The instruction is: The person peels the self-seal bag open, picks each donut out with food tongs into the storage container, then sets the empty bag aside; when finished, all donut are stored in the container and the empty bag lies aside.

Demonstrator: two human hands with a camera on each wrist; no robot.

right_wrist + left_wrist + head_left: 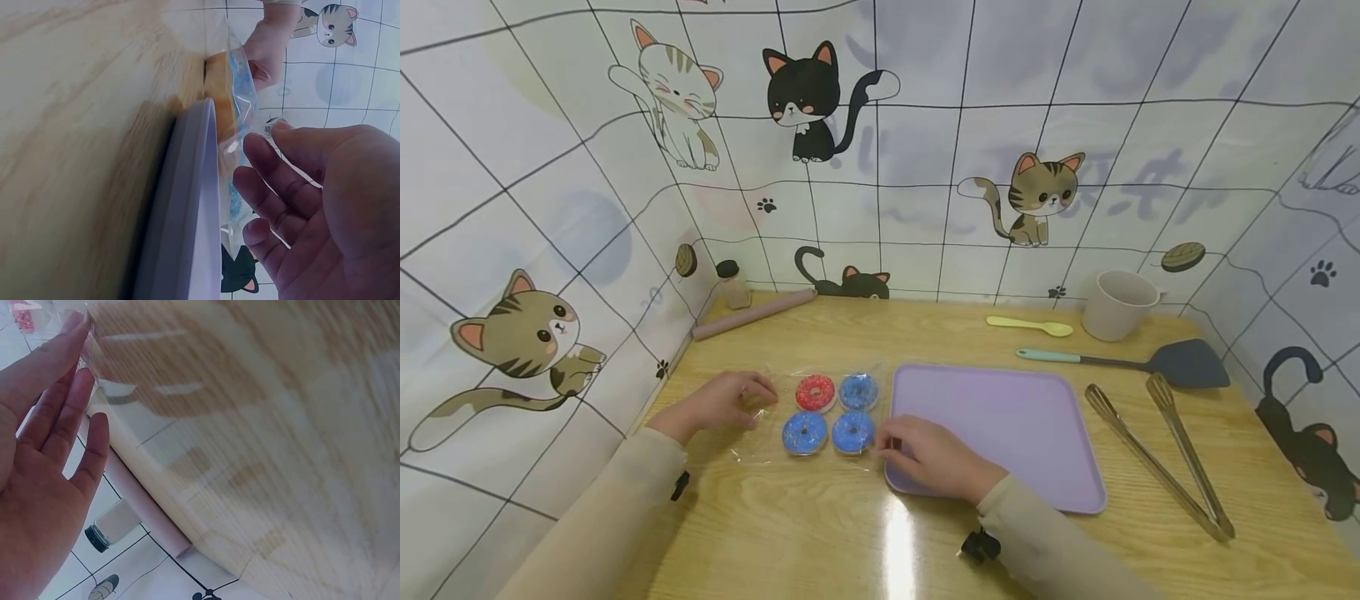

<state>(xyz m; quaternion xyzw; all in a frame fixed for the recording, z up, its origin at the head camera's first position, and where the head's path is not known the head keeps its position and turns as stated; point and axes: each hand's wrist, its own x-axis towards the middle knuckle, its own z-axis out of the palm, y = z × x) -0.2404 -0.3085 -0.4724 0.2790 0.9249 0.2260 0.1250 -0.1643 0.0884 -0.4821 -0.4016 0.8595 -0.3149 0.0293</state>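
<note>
A clear plastic bag (769,450) lies on the table with several toy donuts in it, a red donut (816,392) and three blue ones such as the front left blue donut (805,433). My left hand (724,402) is at the bag's left edge, thumb and fingers apart. In the left wrist view, its fingertips are close to the film; contact is unclear. My right hand (936,454) hovers over the left rim of a lilac tray (1000,425), its loosely bent fingers by the bag's right edge. The right wrist view shows a gap between thumb and fingers.
Right of the tray lie metal tongs (1180,467). Behind them are a dark spatula (1187,363), a yellow spoon (1030,326) and a beige cup (1116,307). A rolling pin (756,314) and a black-capped jar (733,285) stand at the back left. Cat-patterned walls border the table.
</note>
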